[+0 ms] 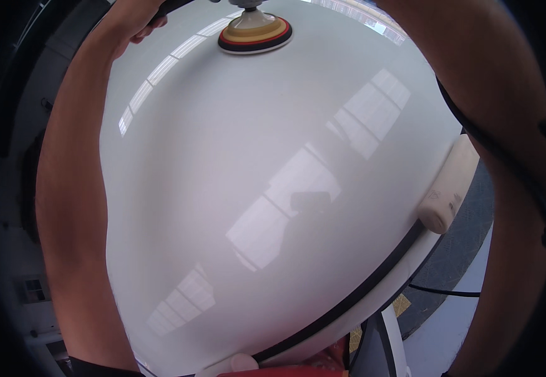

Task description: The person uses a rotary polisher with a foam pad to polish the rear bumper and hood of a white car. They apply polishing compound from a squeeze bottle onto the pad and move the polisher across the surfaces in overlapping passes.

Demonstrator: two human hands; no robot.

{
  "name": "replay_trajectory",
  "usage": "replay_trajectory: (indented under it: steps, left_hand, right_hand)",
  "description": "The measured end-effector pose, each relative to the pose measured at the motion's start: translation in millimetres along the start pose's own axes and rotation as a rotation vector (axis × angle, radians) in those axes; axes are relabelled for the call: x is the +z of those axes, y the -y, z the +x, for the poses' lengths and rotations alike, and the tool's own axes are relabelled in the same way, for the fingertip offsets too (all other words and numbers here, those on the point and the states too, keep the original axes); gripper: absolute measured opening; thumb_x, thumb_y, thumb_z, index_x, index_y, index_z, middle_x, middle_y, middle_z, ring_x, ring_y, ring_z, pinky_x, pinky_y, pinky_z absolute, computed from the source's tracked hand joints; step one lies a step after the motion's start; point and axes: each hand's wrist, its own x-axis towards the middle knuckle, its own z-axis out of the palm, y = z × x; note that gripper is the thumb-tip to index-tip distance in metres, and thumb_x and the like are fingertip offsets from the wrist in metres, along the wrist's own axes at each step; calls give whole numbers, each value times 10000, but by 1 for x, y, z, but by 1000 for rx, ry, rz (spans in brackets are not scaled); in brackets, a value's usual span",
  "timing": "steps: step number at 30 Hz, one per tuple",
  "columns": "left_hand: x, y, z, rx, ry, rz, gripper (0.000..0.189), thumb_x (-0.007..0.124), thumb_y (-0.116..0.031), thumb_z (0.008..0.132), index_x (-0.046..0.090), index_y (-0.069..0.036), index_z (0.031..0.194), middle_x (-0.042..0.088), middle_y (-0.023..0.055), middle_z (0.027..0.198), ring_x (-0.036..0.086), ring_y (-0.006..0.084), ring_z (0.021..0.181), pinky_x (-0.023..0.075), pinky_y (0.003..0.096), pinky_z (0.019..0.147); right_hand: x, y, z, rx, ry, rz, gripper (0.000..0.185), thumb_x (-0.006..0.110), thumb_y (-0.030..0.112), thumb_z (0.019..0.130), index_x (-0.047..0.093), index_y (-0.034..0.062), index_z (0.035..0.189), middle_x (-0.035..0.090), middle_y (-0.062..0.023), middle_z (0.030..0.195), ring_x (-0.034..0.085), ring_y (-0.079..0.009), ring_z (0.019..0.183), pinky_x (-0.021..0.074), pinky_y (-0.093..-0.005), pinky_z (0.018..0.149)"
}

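Observation:
At the top edge, my left hand (148,29) is closed around the black side handle (171,6) of a power polisher, most of which lies beyond the picture. The polisher's round backing plate and pad (255,35), in cream, yellow, red and black layers, sits at the far part of a glossy white curved vehicle panel (197,141). The pad looks slightly tilted; its contact with the surface is hard to judge. My right hand is out of view past the top edge, and only the right arm shows.
A black cable (504,151) hangs across my right arm. A pale cylindrical pad (447,188) lies on the panel's right edge, another (242,363) at the bottom. Black trim (348,301) follows the edge. Below are a white vehicle door (393,339), a cable (447,293) and grey floor matting (471,226).

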Motion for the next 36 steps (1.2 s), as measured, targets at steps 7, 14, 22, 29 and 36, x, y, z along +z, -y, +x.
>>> replay_trajectory:
  steps: [7,14,22,29,36]
  left_hand:
    - [-55,17,-96,-210,-88,25,619,594,-600,1000,710,-79,1314,554,18,640,441,62,516,331,230,500]
    - [-61,-2,-188,-349,-280,-12,630,657,-587,964,716,-72,1323,594,30,661,521,69,556,396,207,514]
    - [4,-62,-96,7,-66,-238,597,656,-550,987,703,-64,1331,541,12,656,442,71,542,438,213,574]
    - [-9,-86,-103,73,18,-186,380,627,-392,1029,795,-80,1165,507,-9,616,436,81,565,365,287,541]
    - [-75,-53,-218,-172,35,-288,386,659,-333,1023,758,-22,1230,572,5,694,485,80,600,395,251,551]
  right_hand:
    - [-53,68,-17,-223,-64,56,254,724,210,770,795,12,913,755,-200,962,731,-344,908,573,-432,776]
    - [-69,78,-32,-303,-119,98,230,719,194,773,793,15,896,755,-196,949,731,-346,900,574,-431,767]
    - [-52,5,-40,-99,-45,-14,204,713,176,776,792,18,878,755,-193,934,731,-349,890,576,-429,757]
    - [-43,5,-78,71,-142,55,273,833,202,861,797,76,1101,759,-123,956,762,-239,918,621,-342,773]
    - [-77,61,-132,-143,-25,532,173,744,119,840,785,31,983,766,-162,978,757,-284,952,620,-382,825]
